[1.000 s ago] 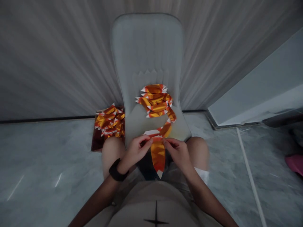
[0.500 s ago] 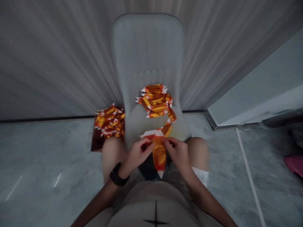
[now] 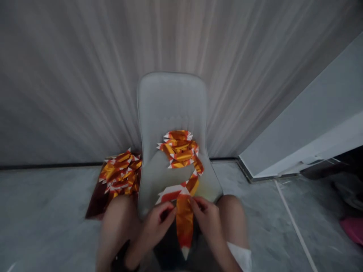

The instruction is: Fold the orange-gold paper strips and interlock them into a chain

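A shiny orange-gold foil piece (image 3: 184, 221) with red bands and white pointed ends hangs in front of the seat, between my two hands. My left hand (image 3: 157, 221) pinches at its left edge, thumb and forefinger together. On the opposite edge, the closed fingers of my right hand (image 3: 206, 217) press against the foil. Another foil piece (image 3: 171, 194), red and white, lies folded out to the left at its top. From there a string of similar foil pieces (image 3: 181, 149) runs up to a zigzag heap on the grey chair (image 3: 172, 96).
A dark red box (image 3: 95, 202) heaped with more foil pieces (image 3: 121, 172) stands on the floor left of the chair. Behind is a grey pleated curtain (image 3: 85, 75). A pale wall corner (image 3: 272, 151) juts in at right, with a pink object (image 3: 351, 229) near the edge.
My view has tilted up, so chair, foil and hands sit lower in the picture. Both hands keep about the same place at the edges of the hanging foil piece.
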`<state>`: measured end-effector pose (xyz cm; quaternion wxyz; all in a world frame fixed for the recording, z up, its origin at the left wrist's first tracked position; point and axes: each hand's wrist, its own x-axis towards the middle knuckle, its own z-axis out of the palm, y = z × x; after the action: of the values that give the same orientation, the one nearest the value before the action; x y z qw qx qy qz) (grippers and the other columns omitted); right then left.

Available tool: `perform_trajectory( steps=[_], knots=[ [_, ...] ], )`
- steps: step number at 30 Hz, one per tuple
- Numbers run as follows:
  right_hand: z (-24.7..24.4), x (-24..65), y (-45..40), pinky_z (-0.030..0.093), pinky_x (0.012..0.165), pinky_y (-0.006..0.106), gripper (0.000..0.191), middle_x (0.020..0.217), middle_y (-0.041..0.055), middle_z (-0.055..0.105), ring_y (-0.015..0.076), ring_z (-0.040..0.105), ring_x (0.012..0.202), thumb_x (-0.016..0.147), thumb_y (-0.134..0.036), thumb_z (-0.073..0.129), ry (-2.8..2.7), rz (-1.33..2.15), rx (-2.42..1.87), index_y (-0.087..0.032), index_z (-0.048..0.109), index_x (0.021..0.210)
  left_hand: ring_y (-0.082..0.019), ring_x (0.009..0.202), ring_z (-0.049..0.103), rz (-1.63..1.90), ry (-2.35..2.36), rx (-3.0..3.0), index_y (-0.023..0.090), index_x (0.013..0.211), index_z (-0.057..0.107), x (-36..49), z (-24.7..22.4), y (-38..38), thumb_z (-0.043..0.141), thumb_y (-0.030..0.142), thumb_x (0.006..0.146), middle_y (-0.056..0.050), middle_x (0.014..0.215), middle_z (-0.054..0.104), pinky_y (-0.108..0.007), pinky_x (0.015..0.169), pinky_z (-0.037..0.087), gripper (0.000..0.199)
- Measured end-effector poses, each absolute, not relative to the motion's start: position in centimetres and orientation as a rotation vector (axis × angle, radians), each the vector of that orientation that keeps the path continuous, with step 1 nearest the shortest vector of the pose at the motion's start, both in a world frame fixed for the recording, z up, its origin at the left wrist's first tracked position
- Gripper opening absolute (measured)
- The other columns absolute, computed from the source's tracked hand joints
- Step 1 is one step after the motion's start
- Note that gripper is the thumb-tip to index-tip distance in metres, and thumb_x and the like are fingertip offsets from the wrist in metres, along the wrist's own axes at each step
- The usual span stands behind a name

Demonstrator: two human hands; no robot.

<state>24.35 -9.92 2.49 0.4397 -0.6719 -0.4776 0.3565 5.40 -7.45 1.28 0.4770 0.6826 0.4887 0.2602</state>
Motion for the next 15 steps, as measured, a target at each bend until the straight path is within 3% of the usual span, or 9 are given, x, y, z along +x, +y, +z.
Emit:
perform_trajectory(
  steps=[6,15],
  knots=[
    [1.8,24.4,-9.7,0.055,0.067,0.029,0.058,0.083,0.0119,0.079,0.0269,0.073,0.075,0.085,-0.069,0.055,-1.152,0.926,-1.634,-0.016,0.08,0.083,-0.016,0.073,0.056,0.64,1.192,1.659,0.019,0.086,0.067,5.5,0.2,-7.1,0.051,0.045,0.096,-0.002,0.08,0.066,-0.024,0.065,0.041,0.032],
    [2.5,24.2,-9.7,0.056,0.069,0.03,0.061,0.082,0.0122,0.079,0.0284,0.074,0.077,0.081,-0.072,0.058,-1.148,0.964,-1.664,-0.016,0.081,0.084,-0.015,0.07,0.055,0.642,1.175,1.666,0.018,0.083,0.067,5.8,0.2,-6.2,0.051,0.041,0.096,-0.003,0.077,0.065,-0.023,0.062,0.038,0.031]
  ],
)
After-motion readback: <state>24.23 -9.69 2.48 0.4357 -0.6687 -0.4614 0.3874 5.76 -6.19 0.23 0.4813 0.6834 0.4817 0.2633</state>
